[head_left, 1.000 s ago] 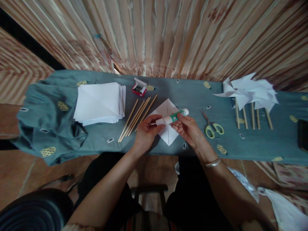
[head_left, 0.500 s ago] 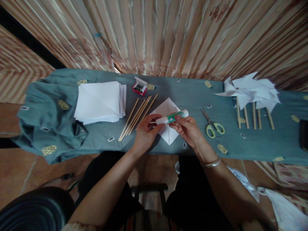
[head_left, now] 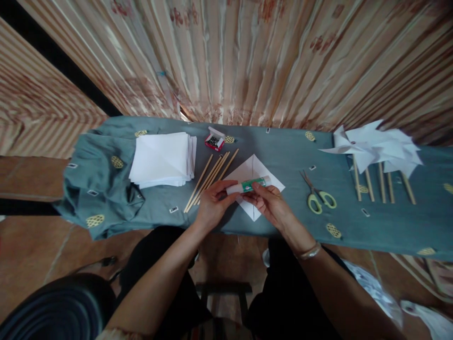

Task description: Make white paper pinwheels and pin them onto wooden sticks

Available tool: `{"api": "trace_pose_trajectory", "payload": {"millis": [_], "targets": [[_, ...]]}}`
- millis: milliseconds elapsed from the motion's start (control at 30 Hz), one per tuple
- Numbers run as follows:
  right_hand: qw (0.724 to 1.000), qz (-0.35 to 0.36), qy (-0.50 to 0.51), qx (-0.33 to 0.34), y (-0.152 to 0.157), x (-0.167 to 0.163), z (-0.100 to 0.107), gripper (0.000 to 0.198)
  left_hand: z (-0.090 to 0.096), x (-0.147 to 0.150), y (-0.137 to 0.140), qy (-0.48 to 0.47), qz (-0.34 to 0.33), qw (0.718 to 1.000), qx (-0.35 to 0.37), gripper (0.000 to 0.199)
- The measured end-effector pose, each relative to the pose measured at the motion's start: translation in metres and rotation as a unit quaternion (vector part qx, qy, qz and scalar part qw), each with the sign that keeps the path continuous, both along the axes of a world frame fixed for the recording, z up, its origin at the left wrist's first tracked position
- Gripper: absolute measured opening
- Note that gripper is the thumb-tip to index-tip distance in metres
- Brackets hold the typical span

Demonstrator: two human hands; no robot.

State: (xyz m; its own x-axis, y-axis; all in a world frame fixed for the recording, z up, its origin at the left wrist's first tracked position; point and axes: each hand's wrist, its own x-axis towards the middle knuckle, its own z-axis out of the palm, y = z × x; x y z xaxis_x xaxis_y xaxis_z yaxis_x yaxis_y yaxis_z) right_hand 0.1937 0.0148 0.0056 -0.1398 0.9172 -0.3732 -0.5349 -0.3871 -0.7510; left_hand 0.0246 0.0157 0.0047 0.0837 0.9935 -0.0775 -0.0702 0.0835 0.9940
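A green and white glue stick (head_left: 250, 184) lies level between my two hands. My left hand (head_left: 214, 202) is closed on its white left end, thumb below and fingers above. Around the green label and right part my right hand (head_left: 269, 203) is closed, with the thumb on top. Under the glue stick, flat on the cloth, is a white paper square (head_left: 262, 167) turned cornerwise, with cuts running in from its corners; my hands cover part of it. Several thin wooden sticks (head_left: 212, 177) lie just left of the paper, close to my left hand.
A stack of white paper (head_left: 161, 158) is at the left of the cloth-covered table (head_left: 293, 146). A small red box (head_left: 214, 139) of metal pins stands open behind the sticks. Green-handled scissors (head_left: 316, 194) lie to the right, and several paper pinwheels (head_left: 380, 144) on sticks lie further right.
The whole view has shifted, so the table sits slightly lower and further right. Both hands still hold the glue stick above the paper, with little change in their grip.
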Motion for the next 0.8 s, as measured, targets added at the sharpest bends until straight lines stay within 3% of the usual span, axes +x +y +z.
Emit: {"api": "trace_pose_trajectory", "payload": {"millis": [300,433,567,667,800], "targets": [[0.999,0.042,-0.028,0.01,-0.004,-0.011,0.004,0.037,0.003,-0.012,-0.002,-0.045,0.032,0.997,-0.047,0.038],[0.996,0.05,-0.067,0.022,-0.007,-0.002,0.008,0.039,0.004,-0.039,0.004,-0.005,0.118,0.992,-0.033,0.042],[0.994,0.03,-0.098,0.039,-0.009,0.009,0.013,0.039,-0.003,-0.074,0.009,0.137,0.207,0.968,0.044,0.034],[0.991,0.016,-0.119,0.055,-0.01,0.02,0.016,0.039,-0.012,-0.089,0.01,0.27,0.22,0.932,0.103,0.028],[0.977,-0.012,-0.19,0.096,-0.009,0.04,0.014,0.037,-0.021,-0.091,0.009,0.366,0.218,0.898,0.105,0.026]]}}
